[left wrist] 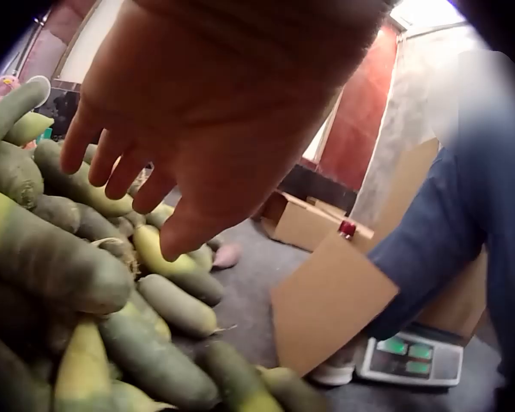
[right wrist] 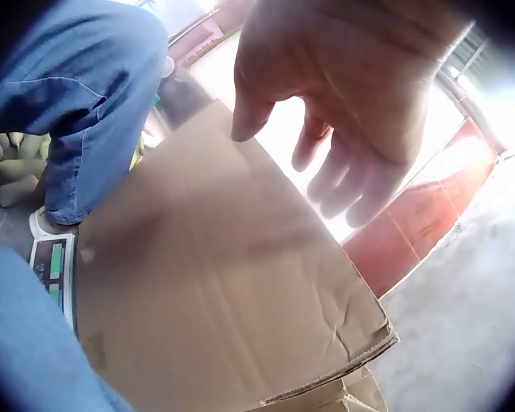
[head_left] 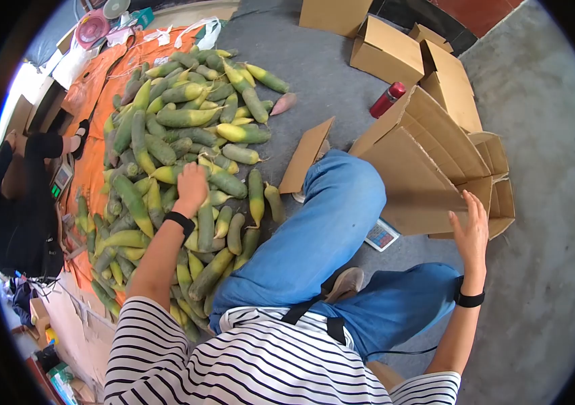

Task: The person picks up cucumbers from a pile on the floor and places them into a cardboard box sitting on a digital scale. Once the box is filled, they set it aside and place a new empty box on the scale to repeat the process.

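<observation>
In the head view my left hand (head_left: 193, 187) is over a large heap of green radishes (head_left: 186, 118). The left wrist view shows that hand (left wrist: 197, 129) palm down with its fingers spread apart, nothing in its grasp, above several radishes (left wrist: 178, 305). My right hand (head_left: 471, 229) hangs beside an open cardboard box (head_left: 409, 182), thumb and fingers apart. Seen from the right wrist, this hand (right wrist: 352, 112) holds nothing, its fingertips near the upper edge of the box's large flap (right wrist: 215, 257).
A digital scale (left wrist: 409, 360) is by the box, between my legs. A loose cardboard flap (head_left: 306, 155) stands by my knee. Behind are a red flask (head_left: 387, 100) and more boxes (head_left: 387, 57). The heap lies on an orange tarp (head_left: 88, 88); another person (head_left: 24, 202) is at the far left.
</observation>
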A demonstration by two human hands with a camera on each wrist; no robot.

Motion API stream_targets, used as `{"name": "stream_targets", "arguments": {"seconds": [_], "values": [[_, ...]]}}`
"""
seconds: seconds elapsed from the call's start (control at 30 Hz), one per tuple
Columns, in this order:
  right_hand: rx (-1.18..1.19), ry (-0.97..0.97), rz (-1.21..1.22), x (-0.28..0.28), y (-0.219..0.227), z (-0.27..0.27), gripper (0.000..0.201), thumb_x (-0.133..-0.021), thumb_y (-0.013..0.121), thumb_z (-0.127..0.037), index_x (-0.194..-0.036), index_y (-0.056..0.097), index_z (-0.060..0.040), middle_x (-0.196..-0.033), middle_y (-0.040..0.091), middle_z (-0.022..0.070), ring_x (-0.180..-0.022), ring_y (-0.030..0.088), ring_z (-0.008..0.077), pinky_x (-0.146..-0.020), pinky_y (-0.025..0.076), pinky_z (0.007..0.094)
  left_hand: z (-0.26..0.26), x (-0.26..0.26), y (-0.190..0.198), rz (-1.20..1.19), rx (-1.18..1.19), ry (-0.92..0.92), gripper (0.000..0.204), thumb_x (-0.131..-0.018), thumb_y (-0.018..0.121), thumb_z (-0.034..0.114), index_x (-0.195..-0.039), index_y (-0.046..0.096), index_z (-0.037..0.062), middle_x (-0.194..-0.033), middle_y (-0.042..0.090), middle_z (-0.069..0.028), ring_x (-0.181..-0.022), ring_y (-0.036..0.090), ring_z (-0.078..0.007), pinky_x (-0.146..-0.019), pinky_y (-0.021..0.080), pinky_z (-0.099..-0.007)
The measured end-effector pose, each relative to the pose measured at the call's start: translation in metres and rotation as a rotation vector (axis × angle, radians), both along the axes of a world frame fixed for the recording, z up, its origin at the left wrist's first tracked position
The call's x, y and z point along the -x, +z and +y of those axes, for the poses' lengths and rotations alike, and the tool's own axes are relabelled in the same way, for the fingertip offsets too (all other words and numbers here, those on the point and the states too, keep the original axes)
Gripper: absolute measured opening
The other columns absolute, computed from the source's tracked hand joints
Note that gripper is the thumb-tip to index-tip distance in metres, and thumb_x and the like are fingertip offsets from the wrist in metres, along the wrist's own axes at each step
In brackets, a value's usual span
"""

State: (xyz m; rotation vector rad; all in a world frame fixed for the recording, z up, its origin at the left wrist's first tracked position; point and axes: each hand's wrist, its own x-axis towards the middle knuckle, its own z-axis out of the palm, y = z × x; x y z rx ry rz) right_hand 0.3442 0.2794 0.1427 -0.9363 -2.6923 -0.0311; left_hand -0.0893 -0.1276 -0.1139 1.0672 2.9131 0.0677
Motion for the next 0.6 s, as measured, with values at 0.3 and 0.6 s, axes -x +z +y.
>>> {"name": "stream_targets", "arguments": {"seconds": [0.3,0.6], "values": [[-0.083,0.042,-0.163,0.028,-0.004,0.007,0.057,-0.08,0.071,-0.014,-0.131,0.048,-0.0029,-0.121,0.059,0.019,-0.113,0.056,0.035,-0.095,0.045,0.0434,-0.002,0.051,-0.046,0.123,0.431,0.024,0.041,-0.086,0.06,0.013,-0.126,0.053,0.0074,-0.12,0.052,-0.0115,-0.115,0.047,-0.0302,-0.095,0.039,-0.0499],[0.087,-0.059,-0.312,0.037,-0.013,0.033,0.017,-0.089,0.059,-0.017,-0.093,0.049,-0.0033,-0.089,0.064,0.0201,-0.088,0.062,0.0391,-0.074,0.049,0.0478,-0.02,0.025,-0.057,0.15,0.248,-0.056,0.032,-0.077,0.063,0.008,-0.107,0.053,0.0097,-0.104,0.053,-0.0098,-0.103,0.051,-0.029,-0.099,0.034,-0.0532]]}}
